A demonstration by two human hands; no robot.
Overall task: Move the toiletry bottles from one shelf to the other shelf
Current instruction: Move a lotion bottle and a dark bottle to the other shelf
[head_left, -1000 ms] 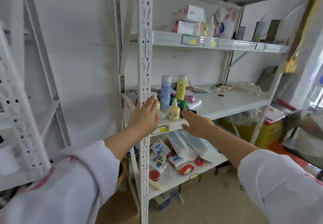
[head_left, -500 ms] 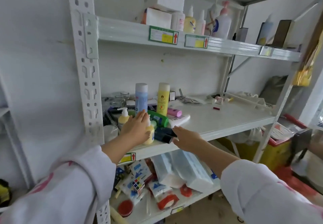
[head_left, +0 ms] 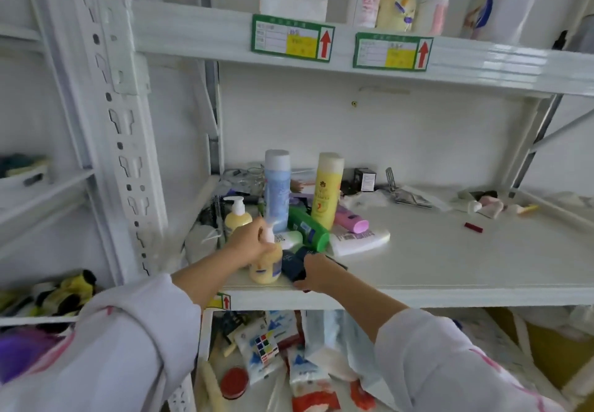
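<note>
On the middle shelf (head_left: 450,283) stands a cluster of toiletry bottles. My left hand (head_left: 249,243) is closed around the neck of a small yellow pump bottle (head_left: 265,268) at the shelf's front edge. My right hand (head_left: 316,275) grips a dark blue bottle (head_left: 294,265) lying beside it. Behind them stand a tall blue bottle (head_left: 276,190), a tall yellow bottle (head_left: 326,190) and another yellow pump bottle (head_left: 238,215). A green bottle (head_left: 308,228), a pink bottle (head_left: 352,218) and a white tube (head_left: 360,239) lie flat. The upper shelf (head_left: 353,48) holds several more bottles (head_left: 397,6).
A perforated white upright post (head_left: 119,128) stands left of the bottles. Small clutter lies at the middle shelf's back and right end. The lower shelf (head_left: 273,363) is packed with packets, a puzzle cube and a red lid. Another rack stands further left.
The view has moved closer to the shelf. My left hand has closed on the front yellow pump bottle and my right hand has taken hold of the dark blue bottle.
</note>
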